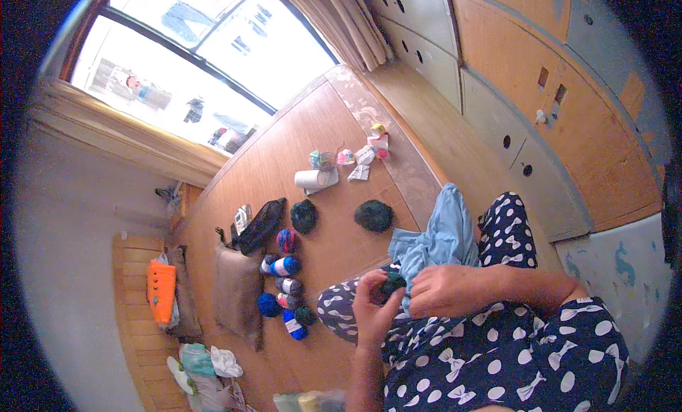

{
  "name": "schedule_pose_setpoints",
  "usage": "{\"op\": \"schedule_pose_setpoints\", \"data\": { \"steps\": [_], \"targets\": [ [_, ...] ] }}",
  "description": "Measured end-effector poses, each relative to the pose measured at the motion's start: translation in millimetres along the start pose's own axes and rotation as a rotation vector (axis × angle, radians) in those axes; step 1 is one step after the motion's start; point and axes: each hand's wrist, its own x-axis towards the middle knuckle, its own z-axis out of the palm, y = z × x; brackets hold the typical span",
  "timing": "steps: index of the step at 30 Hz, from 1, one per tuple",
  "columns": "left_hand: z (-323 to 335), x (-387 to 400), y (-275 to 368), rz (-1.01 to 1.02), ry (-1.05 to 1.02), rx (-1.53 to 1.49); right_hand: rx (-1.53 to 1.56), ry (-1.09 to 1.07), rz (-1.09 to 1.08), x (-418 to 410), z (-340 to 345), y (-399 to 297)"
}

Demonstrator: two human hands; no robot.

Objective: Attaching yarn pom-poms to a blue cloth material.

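Observation:
My left hand point(374, 301) is curled around a small dark green ball of yarn point(393, 284) above my lap. Just to its right, my right hand point(441, 293) is bent with the fingers curled in. Whether it pinches a strand of yarn is too small to make out. Under and beyond the hands, a light blue cloth point(445, 228) lies across my legs. Two larger dark green yarn balls, one to the right point(374, 215) and one farther left point(304, 217), rest on the wooden surface ahead of me.
Several yarn balls and skeins point(288, 286) lie to the left by a brown cushion point(237, 295) and a black bag point(265, 225). Farther off are a white roll point(311, 178) and crumpled wrappers point(365, 155). Cabinets point(511, 113) line the right side.

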Motion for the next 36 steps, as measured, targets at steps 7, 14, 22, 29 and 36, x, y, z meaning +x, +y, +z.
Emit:
{"op": "schedule_pose_setpoints", "data": {
  "steps": [7,14,22,29,36],
  "targets": [
    [5,-13,23,-0.052,-0.454,0.064,-0.020,0.167,0.134,4,-15,31],
    [-1,-5,34,0.068,-0.130,-0.288,-0.005,0.034,0.225,-14,22,40],
    [-2,-1,1,0.045,-0.136,0.149,0.021,0.024,0.043,0,9,8],
    [-2,-12,21,-0.070,-0.448,-0.062,-0.050,0.181,0.078,0,-4,35],
    [2,-6,35,-0.059,-0.110,-0.629,-0.005,0.110,0.182,-15,32,45]
  ]
}}
